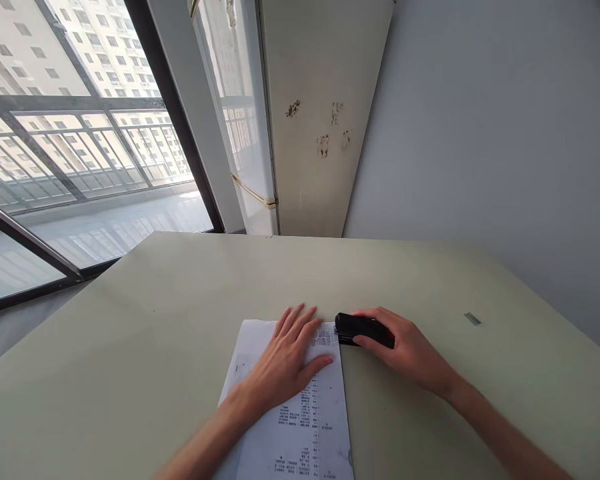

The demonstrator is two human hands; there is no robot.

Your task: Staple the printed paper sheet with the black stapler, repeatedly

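A printed sheet of white paper (300, 433), perhaps with others under it, lies on the table just below the middle of the view. My left hand (293, 353) rests flat across its upper part, fingers spread, and covers some of the print. To the right, my right hand (397, 340) is wrapped round a black stapler (357, 327), thumb on the near side and fingers over the top. The stapler's front end meets the paper's upper right edge. Whether the edge sits between its jaws I cannot tell.
The pale table (130, 373) spreads to both sides. A small grey strip of staples (472, 319) lies to the right of the stapler. Behind the table stand a tall white refrigerator (315, 180) and a grey wall (470, 133); a large window (80, 133) is at the left.
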